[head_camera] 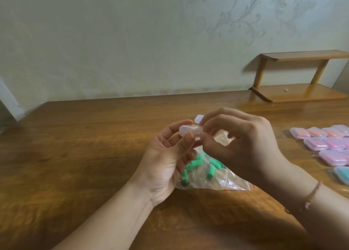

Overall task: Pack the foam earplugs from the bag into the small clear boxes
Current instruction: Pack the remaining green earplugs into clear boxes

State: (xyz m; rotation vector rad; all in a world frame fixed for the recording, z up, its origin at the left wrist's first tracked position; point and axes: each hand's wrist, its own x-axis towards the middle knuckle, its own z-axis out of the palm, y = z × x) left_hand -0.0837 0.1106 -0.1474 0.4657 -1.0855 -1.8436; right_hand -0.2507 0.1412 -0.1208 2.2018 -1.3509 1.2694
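A small clear box (188, 130) is held above the table, pinched between the thumb and fingers of my left hand (170, 163). Its lid (198, 118) stands tilted up at the back. My right hand (239, 146) has its fingertips on the box's right end and the lid. Below both hands lies a clear plastic bag (217, 180) on the table, holding several green foam earplugs (210, 172). I cannot tell whether anything is inside the held box.
Rows of filled small boxes (328, 142) with orange, pink and teal earplugs lie at the right edge of the wooden table (85, 146). A low wooden shelf (298, 76) stands at the back right against the wall.
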